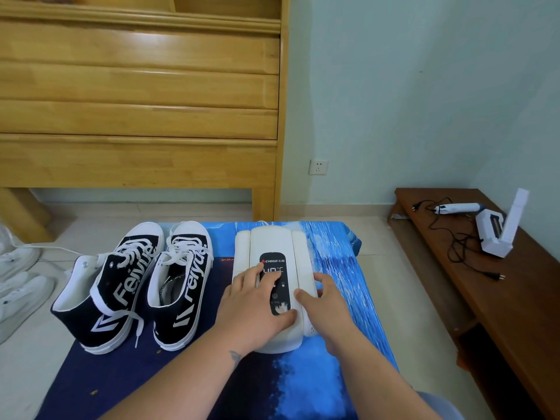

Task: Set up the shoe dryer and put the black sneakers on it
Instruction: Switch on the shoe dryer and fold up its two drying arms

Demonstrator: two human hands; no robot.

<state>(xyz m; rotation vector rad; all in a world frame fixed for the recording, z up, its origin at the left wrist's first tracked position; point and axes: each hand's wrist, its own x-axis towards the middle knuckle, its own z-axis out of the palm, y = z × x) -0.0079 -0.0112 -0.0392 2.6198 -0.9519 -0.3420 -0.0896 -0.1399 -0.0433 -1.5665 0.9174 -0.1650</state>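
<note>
A white shoe dryer (271, 241) with a black control panel showing 40°C lies folded on a small table covered in blue cloth (333, 247). My left hand (251, 304) lies flat on the dryer's left side, its fingers over the panel. At the dryer's right side panel rests my right hand (325, 304), fingers spread, thumb on the seam. Neither hand holds anything. Two black high-top sneakers with white laces stand side by side to the left of the dryer: one (106, 292) at the far left, the other (181, 286) next to the dryer, toes pointing away from me.
A wooden cabinet (139, 116) rises behind the table. A wall socket (318, 167) sits low on the wall. At the right, a brown bench (500, 298) carries a white device (500, 228) and black cords. White shoes (21, 280) lie on the floor at left.
</note>
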